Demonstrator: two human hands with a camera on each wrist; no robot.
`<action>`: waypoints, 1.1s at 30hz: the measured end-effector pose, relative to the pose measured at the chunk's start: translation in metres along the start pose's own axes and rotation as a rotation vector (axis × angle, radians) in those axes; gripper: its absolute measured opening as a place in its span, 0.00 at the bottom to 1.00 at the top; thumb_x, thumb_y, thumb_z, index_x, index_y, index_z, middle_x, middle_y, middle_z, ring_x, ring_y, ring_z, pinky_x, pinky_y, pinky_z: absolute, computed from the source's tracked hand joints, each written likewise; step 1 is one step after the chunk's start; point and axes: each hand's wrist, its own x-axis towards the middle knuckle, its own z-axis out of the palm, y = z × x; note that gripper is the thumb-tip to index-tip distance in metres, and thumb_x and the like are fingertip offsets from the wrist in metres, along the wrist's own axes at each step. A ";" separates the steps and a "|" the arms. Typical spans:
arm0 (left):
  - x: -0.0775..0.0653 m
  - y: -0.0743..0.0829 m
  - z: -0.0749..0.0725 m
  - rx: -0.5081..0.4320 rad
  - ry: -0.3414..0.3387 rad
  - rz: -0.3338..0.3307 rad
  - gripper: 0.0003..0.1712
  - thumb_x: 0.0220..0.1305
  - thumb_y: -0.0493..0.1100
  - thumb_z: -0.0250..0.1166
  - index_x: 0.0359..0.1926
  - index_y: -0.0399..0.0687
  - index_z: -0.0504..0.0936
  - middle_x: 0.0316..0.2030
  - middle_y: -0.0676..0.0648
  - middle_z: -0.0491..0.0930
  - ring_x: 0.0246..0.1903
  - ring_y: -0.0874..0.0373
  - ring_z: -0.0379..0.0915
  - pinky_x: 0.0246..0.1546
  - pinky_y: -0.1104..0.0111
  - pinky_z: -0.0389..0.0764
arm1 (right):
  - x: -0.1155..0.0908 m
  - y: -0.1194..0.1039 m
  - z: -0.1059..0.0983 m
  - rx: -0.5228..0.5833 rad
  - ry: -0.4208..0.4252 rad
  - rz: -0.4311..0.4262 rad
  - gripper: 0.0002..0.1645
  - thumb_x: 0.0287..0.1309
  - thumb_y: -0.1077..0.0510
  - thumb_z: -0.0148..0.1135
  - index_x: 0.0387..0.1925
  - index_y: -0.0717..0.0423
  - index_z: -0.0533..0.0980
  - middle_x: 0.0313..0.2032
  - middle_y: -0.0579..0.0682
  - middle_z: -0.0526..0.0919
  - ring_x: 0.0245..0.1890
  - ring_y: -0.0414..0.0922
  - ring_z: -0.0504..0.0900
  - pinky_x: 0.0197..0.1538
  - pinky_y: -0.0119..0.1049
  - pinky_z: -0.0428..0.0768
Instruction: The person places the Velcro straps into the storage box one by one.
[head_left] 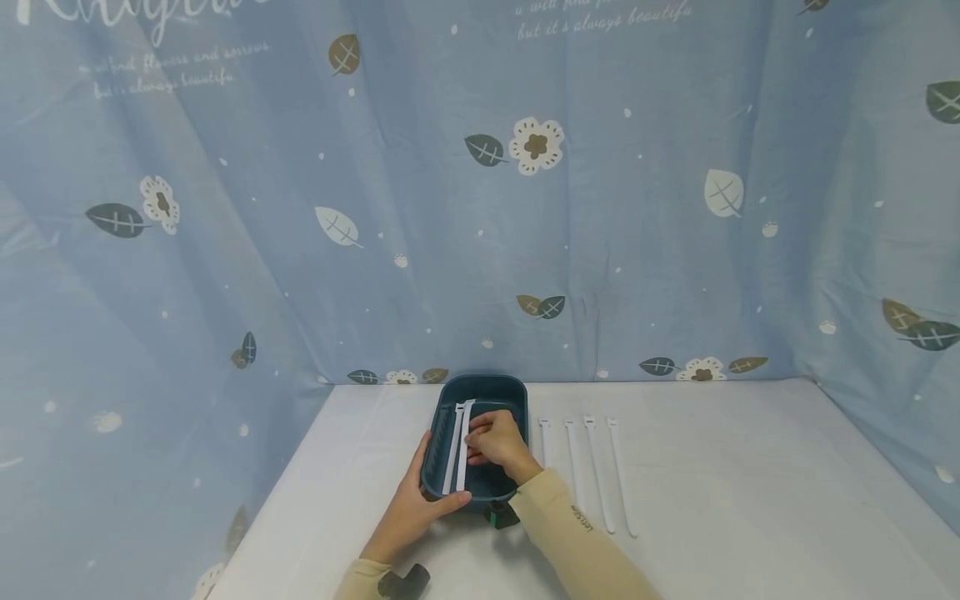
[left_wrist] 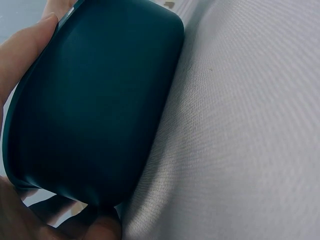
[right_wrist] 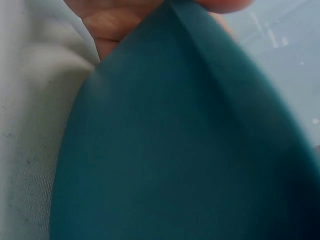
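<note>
**Tight Quarters, Loose Ends**

Nearest me, a dark device point(head_left: 405, 582) sits at the person's left wrist. The left hand point(head_left: 414, 508) grips the teal tray point(head_left: 486, 387) at its near left corner, thumb over the near rim, fingers along the left wall. If that hold slackened, I reckon a push from inside could skid the tray across the white tablecloth point(head_left: 750, 483).

The cream right sleeve point(head_left: 581, 533) worries me more. It passes over the near ends of the leftmost of four loose white straps point(head_left: 600, 477), laid out right of the tray; drawn back low, it could sweep them askew. A second device point(head_left: 501, 515), by the right wrist, is close to the tray's near wall and might knock it.

Inside the tray, the right hand point(head_left: 501, 442) has bent fingers at the right-hand one of two slotted-head straps point(head_left: 453, 450); whether it pinches or merely touches, I cannot tell. Both lie lengthwise in the left half, close together, heads to the far end. A careless knuckle could cross one over the other.

Beyond the far rim hangs a flowered curtain point(head_left: 637, 208); a hard shove might run the tray into it.
</note>
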 end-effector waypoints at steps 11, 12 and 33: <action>0.000 0.000 0.001 -0.010 0.001 0.001 0.68 0.56 0.49 0.79 0.84 0.62 0.39 0.83 0.40 0.48 0.79 0.38 0.52 0.76 0.39 0.58 | 0.001 0.002 0.002 -0.030 0.018 0.025 0.18 0.62 0.73 0.64 0.53 0.74 0.77 0.31 0.57 0.86 0.22 0.43 0.86 0.31 0.40 0.90; 0.000 0.000 0.001 -0.009 0.001 -0.001 0.69 0.56 0.49 0.79 0.84 0.62 0.39 0.83 0.40 0.48 0.79 0.38 0.52 0.76 0.39 0.58 | 0.001 0.002 0.002 -0.030 0.019 0.024 0.18 0.62 0.73 0.64 0.53 0.74 0.77 0.31 0.58 0.86 0.22 0.43 0.86 0.31 0.41 0.90; 0.000 0.000 0.000 -0.002 0.002 -0.026 0.68 0.56 0.51 0.79 0.84 0.61 0.40 0.83 0.42 0.46 0.80 0.38 0.49 0.76 0.35 0.57 | -0.001 -0.002 0.003 -0.058 0.017 0.037 0.17 0.61 0.74 0.63 0.52 0.74 0.77 0.33 0.61 0.86 0.25 0.46 0.89 0.34 0.41 0.91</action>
